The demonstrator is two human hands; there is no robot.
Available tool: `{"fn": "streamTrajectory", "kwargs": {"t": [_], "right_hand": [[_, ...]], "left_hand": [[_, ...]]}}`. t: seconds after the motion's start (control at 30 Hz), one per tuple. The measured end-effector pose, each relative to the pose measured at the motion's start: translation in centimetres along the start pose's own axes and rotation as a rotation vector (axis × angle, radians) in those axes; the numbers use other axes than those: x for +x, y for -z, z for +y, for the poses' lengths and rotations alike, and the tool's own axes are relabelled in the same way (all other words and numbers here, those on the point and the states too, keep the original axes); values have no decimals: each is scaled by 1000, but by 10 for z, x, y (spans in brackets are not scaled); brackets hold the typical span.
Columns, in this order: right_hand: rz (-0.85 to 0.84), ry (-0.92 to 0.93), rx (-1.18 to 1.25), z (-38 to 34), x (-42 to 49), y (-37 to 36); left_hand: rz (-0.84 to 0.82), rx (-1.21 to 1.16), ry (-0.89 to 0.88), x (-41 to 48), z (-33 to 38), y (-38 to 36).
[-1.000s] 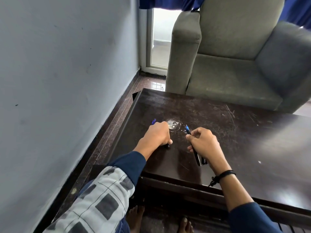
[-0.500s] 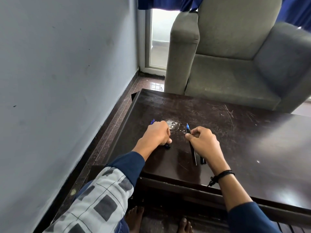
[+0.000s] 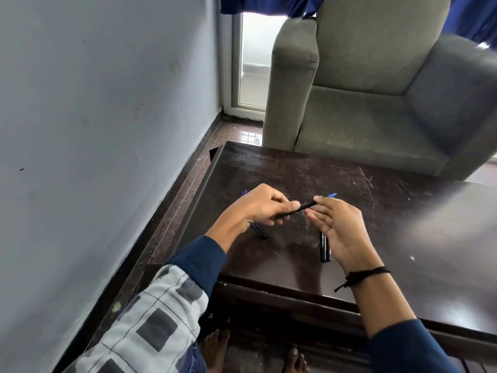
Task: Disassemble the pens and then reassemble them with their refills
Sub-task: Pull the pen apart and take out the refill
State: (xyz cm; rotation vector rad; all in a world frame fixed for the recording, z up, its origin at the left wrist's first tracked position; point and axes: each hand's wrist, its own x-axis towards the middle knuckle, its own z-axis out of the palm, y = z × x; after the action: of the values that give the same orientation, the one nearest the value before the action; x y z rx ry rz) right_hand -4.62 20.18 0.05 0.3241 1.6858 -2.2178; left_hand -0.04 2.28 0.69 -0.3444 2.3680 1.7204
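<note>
A black pen with a blue tip (image 3: 306,206) is raised a little above the dark table (image 3: 282,267), lying slantwise between both hands. My left hand (image 3: 258,208) pinches its lower end. My right hand (image 3: 336,224) holds the upper part near the blue tip between thumb and forefinger, the other fingers straight. Another blue pen (image 3: 259,231) lies on the table under my left hand, its far tip showing past the knuckles. A black pen barrel (image 3: 323,246) with white lettering lies beside my right palm.
A grey armchair (image 3: 376,103) stands right behind the table's far edge. A grey wall (image 3: 107,130) runs along the left, with a strip of brown floor between it and the table. My bare feet show under the near edge.
Both hands lifted off the table. The right hand swung the blue-tipped pen from lying lengthwise to slanting across, and the left hand left the blue pen on the table and took its lower end.
</note>
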Motion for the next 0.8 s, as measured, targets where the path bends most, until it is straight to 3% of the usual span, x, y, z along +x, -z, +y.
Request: {"fn": "streamTrajectory", "kwargs": {"t": [0.17, 0.43, 0.63, 0.8], "right_hand": [[-51, -114, 158, -3, -5, -1], [-109, -196, 47, 3, -7, -6], [-141, -168, 28, 8, -8, -8], [-166, -119, -25, 7, -10, -9]], "left_hand": [[81, -241, -48, 1, 0, 7], [230, -569, -68, 3, 0, 15], [103, -626, -6, 0, 4, 7], [177, -649, -8, -1, 7, 5]]}}
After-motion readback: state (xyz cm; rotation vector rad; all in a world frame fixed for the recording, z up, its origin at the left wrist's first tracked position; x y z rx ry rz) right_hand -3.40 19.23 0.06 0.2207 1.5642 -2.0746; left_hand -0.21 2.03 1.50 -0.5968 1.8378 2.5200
